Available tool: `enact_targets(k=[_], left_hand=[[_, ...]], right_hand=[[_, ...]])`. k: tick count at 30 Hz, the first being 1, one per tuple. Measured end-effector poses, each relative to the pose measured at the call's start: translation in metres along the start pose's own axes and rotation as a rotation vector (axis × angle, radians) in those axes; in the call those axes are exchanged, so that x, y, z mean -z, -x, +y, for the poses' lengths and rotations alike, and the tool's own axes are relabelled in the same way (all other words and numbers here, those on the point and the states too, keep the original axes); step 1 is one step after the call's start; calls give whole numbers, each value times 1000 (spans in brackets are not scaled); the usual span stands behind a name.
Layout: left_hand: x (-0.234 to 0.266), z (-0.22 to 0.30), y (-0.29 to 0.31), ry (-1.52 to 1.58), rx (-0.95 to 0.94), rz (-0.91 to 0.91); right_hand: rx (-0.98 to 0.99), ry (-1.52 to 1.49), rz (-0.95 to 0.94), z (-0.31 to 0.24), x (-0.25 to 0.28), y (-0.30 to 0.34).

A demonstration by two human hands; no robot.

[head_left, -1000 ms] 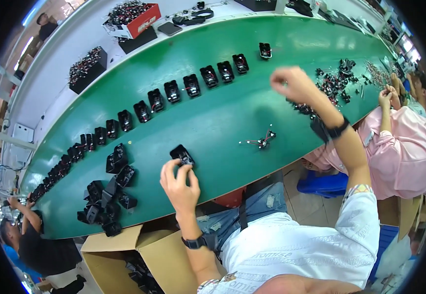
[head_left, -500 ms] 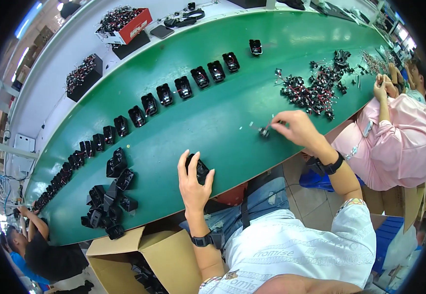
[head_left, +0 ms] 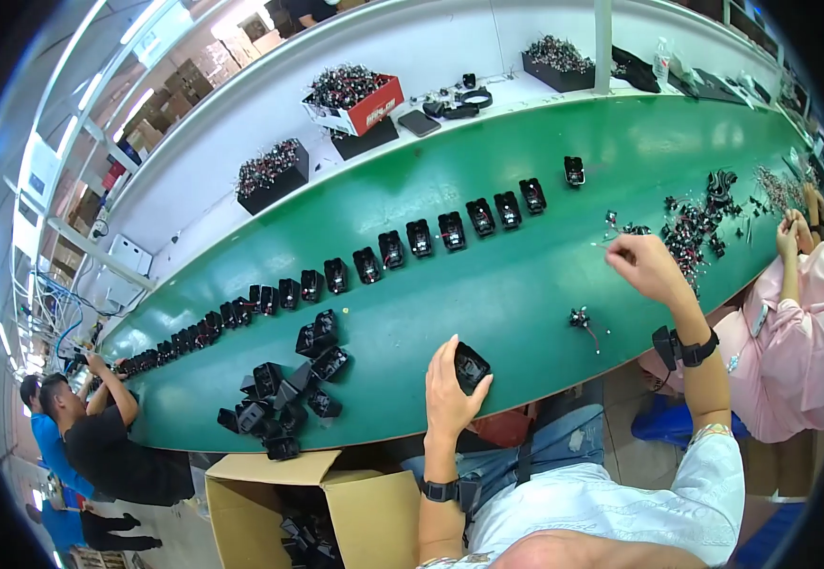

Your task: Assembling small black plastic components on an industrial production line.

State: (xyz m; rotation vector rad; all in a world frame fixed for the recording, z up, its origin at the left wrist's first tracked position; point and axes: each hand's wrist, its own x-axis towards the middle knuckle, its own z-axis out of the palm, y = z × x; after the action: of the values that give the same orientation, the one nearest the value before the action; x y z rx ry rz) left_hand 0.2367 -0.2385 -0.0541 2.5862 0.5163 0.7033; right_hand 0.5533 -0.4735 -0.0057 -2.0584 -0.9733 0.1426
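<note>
My left hand (head_left: 452,398) grips an open black plastic housing (head_left: 471,365) near the table's front edge, its fingers along the left side and its thumb below. At the left edge of a pile of small black wired parts (head_left: 687,242), my right hand (head_left: 647,267) hovers with its fingers curled together. Whatever it may hold is hidden. A single wired part (head_left: 580,319) with a red lead lies on the green table between my hands, apart from both.
A long row of filled black housings (head_left: 418,237) curves across the green table (head_left: 393,327). Loose housings (head_left: 284,403) are heaped at left, above an open carton (head_left: 374,517). Boxes of wired parts (head_left: 274,175) stand on the back shelf. Co-workers sit at both ends.
My right hand has let go of the wired part and moved to the pile. My left hand stays at the housing. The whole view has shifted, showing more of the back shelf.
</note>
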Motion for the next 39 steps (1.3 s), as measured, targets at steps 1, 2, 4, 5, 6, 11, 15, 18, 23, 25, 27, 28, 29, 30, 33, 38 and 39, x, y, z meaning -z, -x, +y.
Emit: enact_targets(k=[1, 2, 4, 5, 6, 11, 15, 18, 23, 25, 27, 28, 29, 30, 33, 38, 39], left_hand=[[-1, 1, 0, 32, 28, 12], [-1, 3, 0, 36, 24, 11], [-2, 6, -1, 89, 87, 8], [-1, 6, 0, 93, 98, 4], [0, 8, -2, 185, 111, 16], [11, 30, -9, 304, 60, 31], [18, 43, -5, 440, 76, 28], [17, 45, 3, 482, 36, 52], [17, 53, 11, 490, -1, 74], [18, 56, 12, 494, -3, 65], [21, 59, 11, 498, -6, 54], [22, 59, 10, 464, -22, 58], [22, 60, 10, 430, -39, 63], [22, 59, 10, 430, -38, 62], [22, 59, 9, 412, -47, 69], [19, 61, 8, 389, -54, 75], [18, 62, 8, 391, -52, 73]], right_hand=[[-40, -127, 35, -6, 2, 1], [-42, -124, 39, -10, -5, 5], [82, -638, 132, -17, -34, 18], [87, -654, 80, -26, -46, 25], [83, -667, 29, -37, -57, 34], [-26, -1024, -144, -87, -98, 62], [-14, -1050, -108, -99, -113, 80], [65, -925, -43, -104, -116, 91], [381, -613, 61, -106, -113, 95], [450, -502, 86, -109, -112, 98], [507, -458, 76, -114, -110, 96], [563, -412, 70, -115, -110, 95], [561, -412, 70, -114, -110, 96], [545, -412, 77, -113, -111, 96], [544, -413, 71, -107, -111, 95], [511, -404, 114, -110, -112, 93], [519, -407, 103, -108, -114, 93]])
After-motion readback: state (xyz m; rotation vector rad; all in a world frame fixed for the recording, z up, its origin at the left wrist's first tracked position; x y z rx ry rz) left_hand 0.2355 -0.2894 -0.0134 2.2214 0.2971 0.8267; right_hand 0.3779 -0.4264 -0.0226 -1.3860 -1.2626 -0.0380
